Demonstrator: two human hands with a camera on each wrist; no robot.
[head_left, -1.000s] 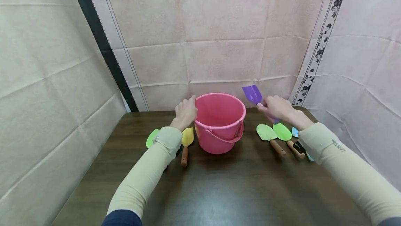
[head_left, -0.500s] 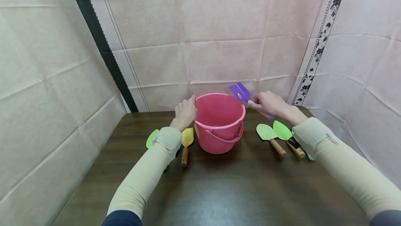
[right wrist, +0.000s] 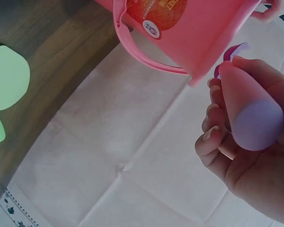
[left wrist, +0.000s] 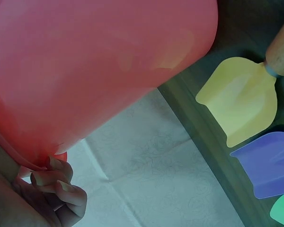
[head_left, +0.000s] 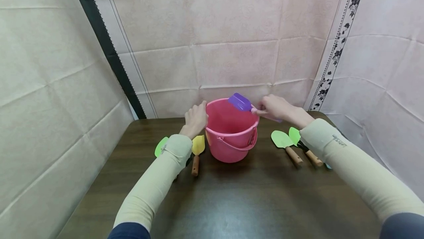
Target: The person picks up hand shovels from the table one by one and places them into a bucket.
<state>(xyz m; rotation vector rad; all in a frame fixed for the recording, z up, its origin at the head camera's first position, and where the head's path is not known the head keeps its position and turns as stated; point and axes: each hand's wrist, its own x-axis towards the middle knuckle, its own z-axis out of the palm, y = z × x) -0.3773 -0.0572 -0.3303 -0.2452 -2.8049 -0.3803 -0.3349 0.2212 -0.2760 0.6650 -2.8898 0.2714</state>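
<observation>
The right-hand grip [head_left: 275, 106] is curled round the pink-to-lilac handle of a purple toy shovel [head_left: 240, 102], whose blade is tilted above the mouth of a pink bucket [head_left: 228, 155]; its neck crosses the right side of the rim, and whether it touches there cannot be told. The left-hand grip [head_left: 195, 120] pinches the bucket's left rim, fingers bent at the edge. The bucket stands upright on the dark worktop [head_left: 225, 202], near its far edge, beyond which a creased patterned cloth [head_left: 235, 62] rises. The bucket's bail handle [right wrist: 137, 54] hangs down its outer wall. On the left, a yellow trowel [head_left: 198, 145] lies just beside the bucket, leaving only a narrow gap. On the right, a wider strip of bare worktop separates the bucket from a pale green trowel [head_left: 281, 139].
</observation>
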